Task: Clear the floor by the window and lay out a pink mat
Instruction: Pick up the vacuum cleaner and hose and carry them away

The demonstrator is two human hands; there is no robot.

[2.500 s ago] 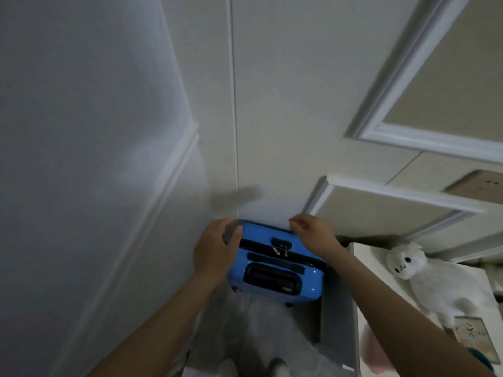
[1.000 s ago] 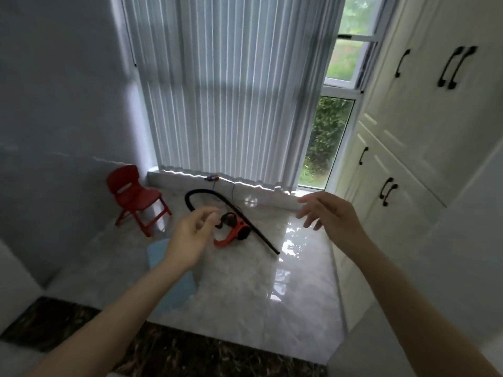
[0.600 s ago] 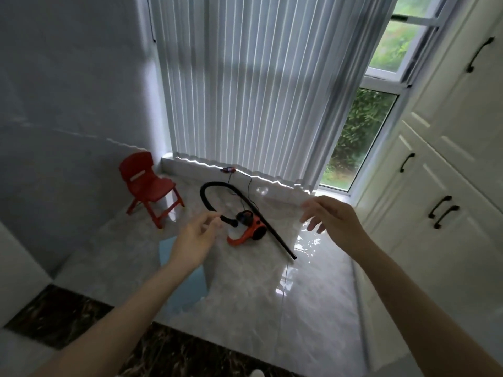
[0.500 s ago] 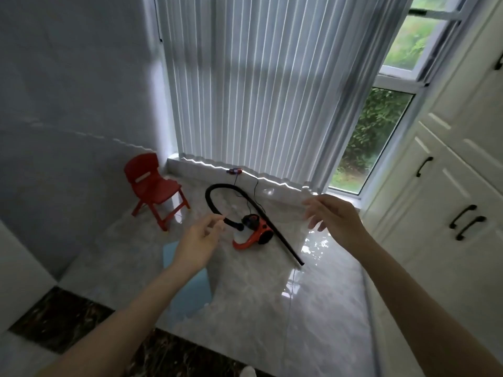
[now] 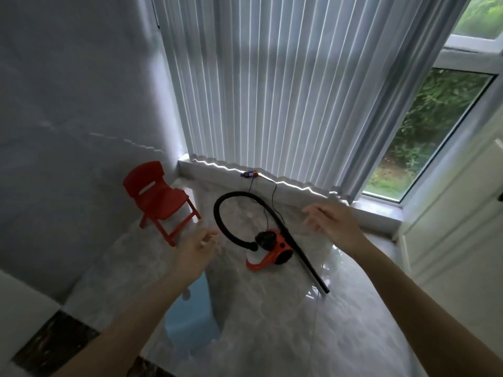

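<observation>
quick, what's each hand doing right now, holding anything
Left hand: open, holding nothing, raised over the floor.
Right hand: open, fingers spread, holding nothing.

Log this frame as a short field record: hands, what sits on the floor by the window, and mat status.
left hand: open, empty, raised
right hand: open, empty, raised
floor: red chair near left wall; orange vacuum with black hose
blue shape: on floor under left forearm, identity unclear
blinds: closed
pink mat: not visible
</observation>
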